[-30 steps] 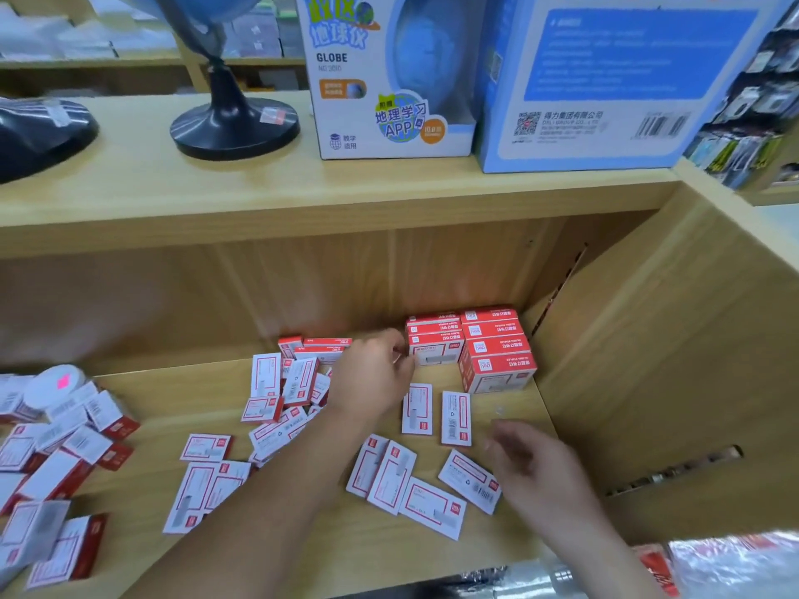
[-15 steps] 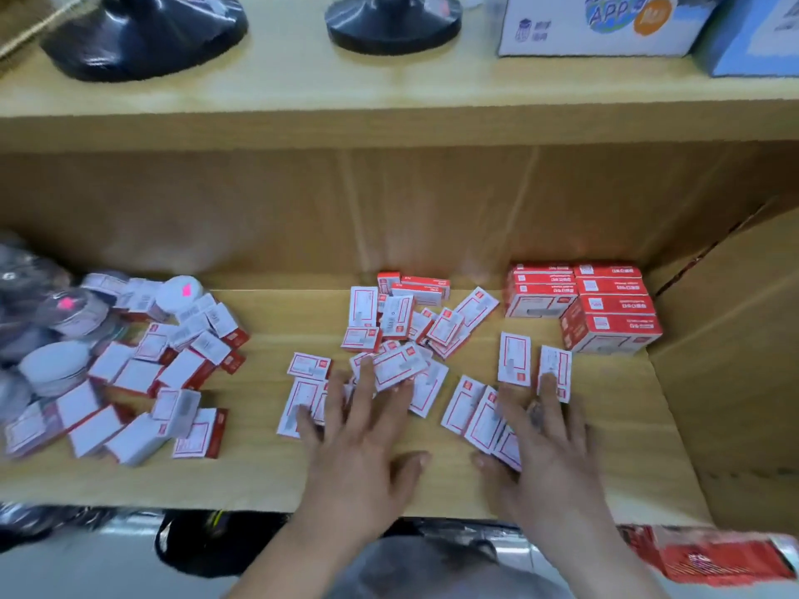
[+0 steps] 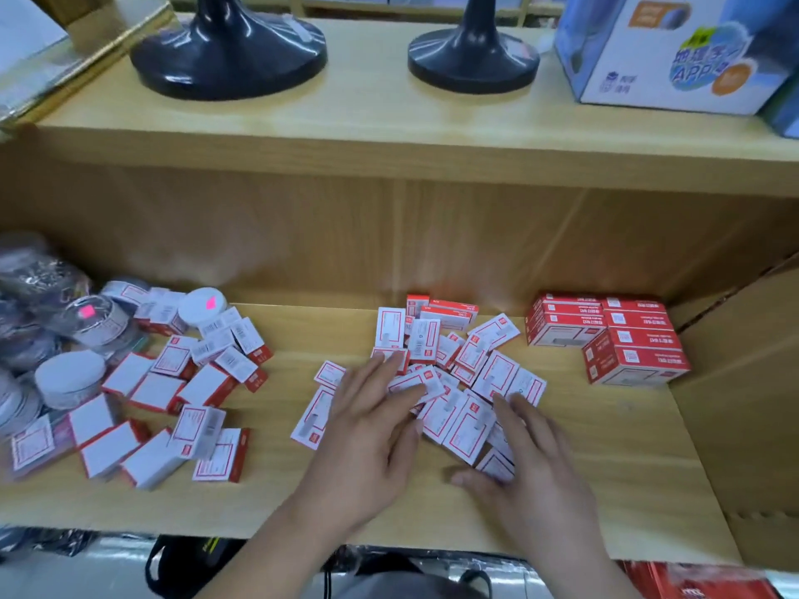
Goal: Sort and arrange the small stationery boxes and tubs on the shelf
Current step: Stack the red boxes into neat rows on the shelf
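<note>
Nearest on the wooden shelf (image 3: pixel 605 451), left grip (image 3: pixel 367 451) and right grip (image 3: pixel 534 473) lie flat, fingers (image 3: pixel 378 376) straight, pressing scattered red-and-white boxes (image 3: pixel 490 332). Beyond, red cartons (image 3: pixel 631 339) stand stacked right, tubs (image 3: pixel 71 378) left. Above, a blue package (image 3: pixel 674 58) reads "APP" beside black stands (image 3: pixel 229 49).

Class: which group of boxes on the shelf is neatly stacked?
The red stack at the far right; the middle pile and left pile lie scattered.

shelf (image 3: pixel 640 460): light wood | back panel (image 3: pixel 389 235): wood grain | upper board (image 3: pixel 389 136): black stands (image 3: pixel 229 45)
</note>
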Tool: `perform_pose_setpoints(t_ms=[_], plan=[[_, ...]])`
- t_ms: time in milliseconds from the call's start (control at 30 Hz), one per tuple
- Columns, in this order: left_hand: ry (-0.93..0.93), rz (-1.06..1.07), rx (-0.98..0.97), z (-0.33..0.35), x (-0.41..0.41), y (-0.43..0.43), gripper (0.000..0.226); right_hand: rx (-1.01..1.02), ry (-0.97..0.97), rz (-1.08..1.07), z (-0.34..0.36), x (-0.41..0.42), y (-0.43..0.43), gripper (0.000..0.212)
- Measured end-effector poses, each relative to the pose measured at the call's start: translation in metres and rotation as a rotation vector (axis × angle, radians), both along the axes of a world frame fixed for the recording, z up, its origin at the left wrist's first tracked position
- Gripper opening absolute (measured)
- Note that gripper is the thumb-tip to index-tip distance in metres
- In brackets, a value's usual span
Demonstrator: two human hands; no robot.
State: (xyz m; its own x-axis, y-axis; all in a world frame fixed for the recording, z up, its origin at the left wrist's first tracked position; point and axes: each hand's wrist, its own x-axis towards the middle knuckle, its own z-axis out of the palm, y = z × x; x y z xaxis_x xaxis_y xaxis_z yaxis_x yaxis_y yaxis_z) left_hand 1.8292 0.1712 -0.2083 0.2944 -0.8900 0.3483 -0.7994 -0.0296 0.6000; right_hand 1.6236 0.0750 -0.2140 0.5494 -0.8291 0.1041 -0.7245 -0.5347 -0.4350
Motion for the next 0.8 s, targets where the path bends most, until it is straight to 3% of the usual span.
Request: perform_pose_setpoints(t_ms=[67, 200, 300, 400, 533, 667, 800], plan=[[0.001, -0.034, -0.003, 0.010, 0.010, -0.031, 0.040, 0.026, -0.096, -0.048, 0.009, -0.004, -0.011, 0.097], [-0.217, -0.020, 0.205, 0.025, 0.031, -0.106, 0.047, 0.133, -0.278, -0.062, 0.018, -0.009, -0.043, 0.060], [-0.354, -0.010, 0.277, 0.021, 0.033, -0.121, 0.053, 0.281, -0.210, -0.018, 0.011, -0.008, -0.054, 0.065], [-0.411, -0.019, 0.227, 0.018, 0.036, -0.120, 0.049, 0.326, -0.214, -0.049, 0.002, -0.005, -0.052, 0.045], [-0.476, 0.025, 0.247, 0.021, 0.045, -0.122, 0.029, 0.599, -0.449, -0.160, -0.001, -0.010, -0.047, 0.050], [-0.551, 0.035, 0.258, 0.027, 0.054, -0.112, 0.032, 0.588, -0.427, -0.132, 0.002, -0.003, -0.041, 0.054], [-0.387, -0.101, 0.193, 0.025, 0.034, -0.099, 0.042, 0.581, -0.387, -0.038, 0.005, -0.002, -0.033, 0.054]])
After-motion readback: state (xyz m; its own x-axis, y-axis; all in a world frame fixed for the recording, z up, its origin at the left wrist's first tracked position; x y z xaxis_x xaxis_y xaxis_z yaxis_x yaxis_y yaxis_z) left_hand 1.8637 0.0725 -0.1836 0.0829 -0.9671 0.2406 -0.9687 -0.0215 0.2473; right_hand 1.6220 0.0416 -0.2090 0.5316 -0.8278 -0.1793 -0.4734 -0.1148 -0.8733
